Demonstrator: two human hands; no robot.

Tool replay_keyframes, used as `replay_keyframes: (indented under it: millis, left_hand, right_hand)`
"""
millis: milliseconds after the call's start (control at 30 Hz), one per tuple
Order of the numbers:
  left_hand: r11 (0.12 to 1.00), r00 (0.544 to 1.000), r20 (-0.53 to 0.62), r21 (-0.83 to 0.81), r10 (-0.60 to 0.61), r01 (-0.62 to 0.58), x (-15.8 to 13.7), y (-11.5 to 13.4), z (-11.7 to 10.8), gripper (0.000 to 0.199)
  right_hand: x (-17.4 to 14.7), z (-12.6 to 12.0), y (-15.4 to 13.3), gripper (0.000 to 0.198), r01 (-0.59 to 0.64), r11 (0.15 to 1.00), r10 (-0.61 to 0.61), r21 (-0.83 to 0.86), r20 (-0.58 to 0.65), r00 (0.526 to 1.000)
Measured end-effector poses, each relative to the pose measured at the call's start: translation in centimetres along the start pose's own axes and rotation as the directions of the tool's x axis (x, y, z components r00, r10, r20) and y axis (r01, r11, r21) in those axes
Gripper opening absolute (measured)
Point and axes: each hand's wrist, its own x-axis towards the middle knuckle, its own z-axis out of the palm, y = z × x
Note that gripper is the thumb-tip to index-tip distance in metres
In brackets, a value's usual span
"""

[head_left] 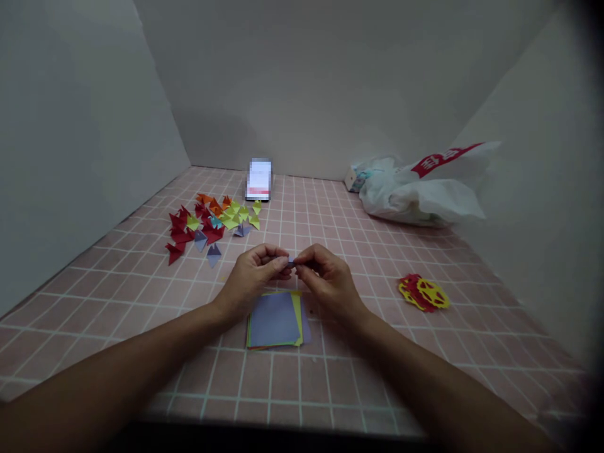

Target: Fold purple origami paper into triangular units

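Note:
Both hands meet near the middle of the table, pinching one small folded piece of purple paper [291,263] between the fingertips. My left hand [257,274] grips its left side, and my right hand [328,277] holds its right end. Most of the folded paper is hidden by the fingers. Just below the hands lies a stack of square coloured paper [274,319], with a purple-blue sheet on top and yellow, green and orange edges peeking out. To the left, several folded paper figures [207,220] in red, orange, yellow, blue and purple sit in a loose group.
A phone [259,180] with a lit screen leans at the back. At the back right rests a white plastic bag [406,192] with red print, beside a small box [352,178]. Red and yellow cut-out shapes [423,294] lie at right. Pale walls enclose the checked tabletop [358,390].

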Motion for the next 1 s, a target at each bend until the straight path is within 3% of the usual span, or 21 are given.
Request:
replay_keyframes:
  millis: [200,500,700,1000]
  left_hand:
    - [0.997,0.999,0.010,0.067,0.036,-0.036,0.00,0.14,0.04,0.021]
    - [0.991,0.998,0.026,0.119,0.053,-0.056,-0.14,0.41,0.19,0.017]
    - [0.982,0.996,0.053,0.175,0.069,-0.077,-0.11,0.36,0.02,0.013]
    - [0.995,0.997,0.059,0.089,0.042,-0.047,-0.05,0.39,0.02,0.020]
  right_hand:
    - [0.20,-0.11,-0.05,0.005,-0.041,0.997,0.037,0.064,0.066,0.997]
    - [0.22,0.09,-0.22,0.007,-0.104,0.990,0.102,0.099,0.024,0.994]
    - [0.32,0.16,0.12,0.014,-0.206,0.933,0.191,0.294,0.078,0.978]
    - [0.33,-0.04,-0.32,0.005,-0.088,0.991,0.083,0.102,0.049,0.995]
